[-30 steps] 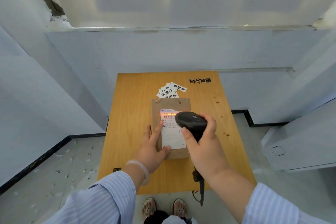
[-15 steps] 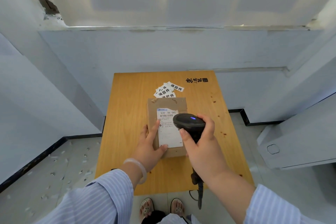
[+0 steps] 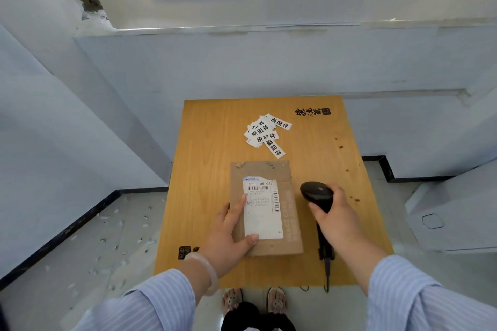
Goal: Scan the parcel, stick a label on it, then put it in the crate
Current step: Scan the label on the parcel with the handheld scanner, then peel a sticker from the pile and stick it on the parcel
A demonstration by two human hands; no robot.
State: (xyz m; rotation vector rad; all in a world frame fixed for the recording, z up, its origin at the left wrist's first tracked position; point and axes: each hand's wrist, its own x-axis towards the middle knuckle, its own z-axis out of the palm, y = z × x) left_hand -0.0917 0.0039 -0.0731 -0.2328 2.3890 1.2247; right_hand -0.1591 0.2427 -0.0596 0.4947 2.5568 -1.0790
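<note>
A flat brown cardboard parcel [image 3: 291,223] with a white shipping slip on top lies on the wooden table [image 3: 209,169]. My left hand [image 3: 231,234] rests on the parcel's left edge, thumb on the slip's lower corner, fingers spread. My right hand [image 3: 336,217] grips a black handheld barcode scanner [image 3: 317,193] to the right of the parcel, low over the table, its cable running off the front edge. A loose pile of white labels [image 3: 265,133] with black characters lies behind the parcel. No crate is in view.
The small table stands against a pale wall. A white cabinet or box [image 3: 457,212] stands on the right. Paper scraps litter the floor [image 3: 107,244] on the left. My feet in sandals show under the table's front edge.
My right hand has moved the scanner off the parcel to the right and down toward the table. The red scan light on the slip is gone. My left hand stays on the parcel.
</note>
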